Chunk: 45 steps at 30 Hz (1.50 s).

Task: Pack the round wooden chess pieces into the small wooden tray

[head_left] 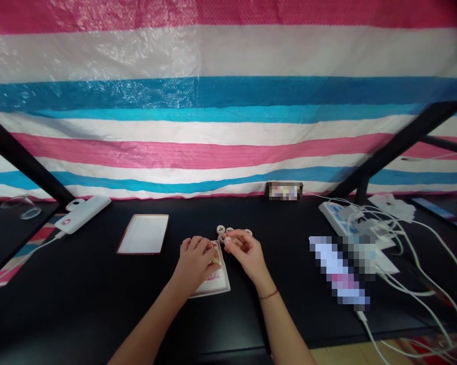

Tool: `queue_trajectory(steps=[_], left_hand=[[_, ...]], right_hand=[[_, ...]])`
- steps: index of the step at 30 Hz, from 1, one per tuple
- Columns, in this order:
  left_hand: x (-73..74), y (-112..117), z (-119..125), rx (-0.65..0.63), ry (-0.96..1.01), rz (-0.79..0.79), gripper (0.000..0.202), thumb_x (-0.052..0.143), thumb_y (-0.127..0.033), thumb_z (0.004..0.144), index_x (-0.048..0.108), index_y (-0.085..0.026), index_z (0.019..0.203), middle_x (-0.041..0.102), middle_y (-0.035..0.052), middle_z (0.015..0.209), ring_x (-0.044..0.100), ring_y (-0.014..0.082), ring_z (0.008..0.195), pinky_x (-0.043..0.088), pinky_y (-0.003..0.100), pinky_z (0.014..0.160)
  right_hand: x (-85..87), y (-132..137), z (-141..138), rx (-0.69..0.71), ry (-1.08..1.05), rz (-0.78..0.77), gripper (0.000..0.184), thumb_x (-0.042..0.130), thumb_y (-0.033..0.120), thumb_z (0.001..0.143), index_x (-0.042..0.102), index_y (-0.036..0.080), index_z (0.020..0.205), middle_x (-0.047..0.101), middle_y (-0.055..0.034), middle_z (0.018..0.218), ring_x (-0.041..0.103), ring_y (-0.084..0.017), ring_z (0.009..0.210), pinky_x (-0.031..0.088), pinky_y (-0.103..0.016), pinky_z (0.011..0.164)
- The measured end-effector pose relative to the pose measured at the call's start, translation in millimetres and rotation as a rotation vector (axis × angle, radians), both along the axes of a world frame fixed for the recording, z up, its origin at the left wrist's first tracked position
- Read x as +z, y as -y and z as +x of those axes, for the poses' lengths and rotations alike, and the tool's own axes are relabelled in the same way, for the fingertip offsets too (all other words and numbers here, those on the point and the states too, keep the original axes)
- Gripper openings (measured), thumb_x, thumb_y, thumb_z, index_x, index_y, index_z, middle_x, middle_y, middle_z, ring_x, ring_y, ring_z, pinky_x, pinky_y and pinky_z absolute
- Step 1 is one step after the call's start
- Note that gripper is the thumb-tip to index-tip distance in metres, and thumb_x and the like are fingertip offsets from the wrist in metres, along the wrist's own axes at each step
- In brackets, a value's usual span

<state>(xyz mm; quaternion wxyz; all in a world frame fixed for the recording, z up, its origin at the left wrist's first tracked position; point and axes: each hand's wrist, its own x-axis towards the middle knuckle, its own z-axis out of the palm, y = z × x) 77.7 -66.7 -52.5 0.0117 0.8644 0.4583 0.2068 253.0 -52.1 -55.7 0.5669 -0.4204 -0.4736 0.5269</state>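
Observation:
My left hand [196, 262] rests curled on a small white tray [217, 286] on the black table [99, 289], fingers closed over round game pieces lying in it. My right hand [245, 252] is just to its right, fingertips pinched on a small round piece [228, 240]. A few round white game pieces [221, 229] with dark markings lie on the table just beyond both hands.
A second white tray or lid [143, 233] lies to the left. A white power bank [82, 213] with a cable sits far left. A power strip [340, 215] with many white cables fills the right side. A striped tarp [228, 101] hangs behind.

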Motion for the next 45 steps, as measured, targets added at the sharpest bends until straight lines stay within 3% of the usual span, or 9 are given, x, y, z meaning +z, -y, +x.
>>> queue_trajectory(steps=[5, 21, 29, 45], left_hand=[[-4.2, -0.6, 0.3, -0.005, 0.032, 0.043, 0.015, 0.074, -0.032, 0.078, 0.063, -0.024, 0.086, 0.068, 0.0006, 0.089, 0.054, 0.0240, 0.094, 0.031, 0.044, 0.086], [-4.0, 0.6, -0.8, 0.041, 0.005, 0.032, 0.028, 0.076, -0.038, 0.075, 0.062, -0.021, 0.092, 0.067, 0.0033, 0.097, 0.054, 0.0255, 0.097, 0.033, 0.044, 0.086], [-2.4, 0.1, -1.2, 0.050, 0.006, 0.037, 0.019, 0.070, -0.031, 0.078, 0.063, -0.021, 0.093, 0.066, 0.0038, 0.099, 0.053, 0.0250, 0.099, 0.032, 0.043, 0.086], [-4.3, 0.9, -0.5, 0.051, 0.001, 0.034, 0.025, 0.074, -0.034, 0.077, 0.064, -0.021, 0.096, 0.063, 0.0041, 0.103, 0.053, 0.0246, 0.099, 0.035, 0.044, 0.086]], right_hand=[[0.2, -0.1, -1.1, 0.011, 0.000, 0.020, 0.025, 0.080, 0.039, 0.068, 0.069, 0.022, 0.083, 0.071, -0.0042, 0.088, 0.065, -0.015, 0.071, 0.056, -0.029, 0.066], [-3.7, -1.1, -0.9, 0.041, 0.012, 0.043, 0.024, 0.079, 0.036, 0.070, 0.068, 0.022, 0.085, 0.071, -0.0036, 0.088, 0.065, -0.014, 0.071, 0.057, -0.029, 0.066], [-3.3, -1.0, 0.4, 0.049, 0.036, 0.069, 0.023, 0.078, 0.035, 0.072, 0.067, 0.021, 0.087, 0.071, -0.0044, 0.090, 0.066, -0.014, 0.072, 0.056, -0.028, 0.067], [-7.7, -0.9, -0.9, 0.086, 0.015, 0.069, 0.021, 0.078, 0.033, 0.073, 0.068, 0.025, 0.089, 0.071, -0.0028, 0.094, 0.067, -0.015, 0.080, 0.056, -0.028, 0.073]])
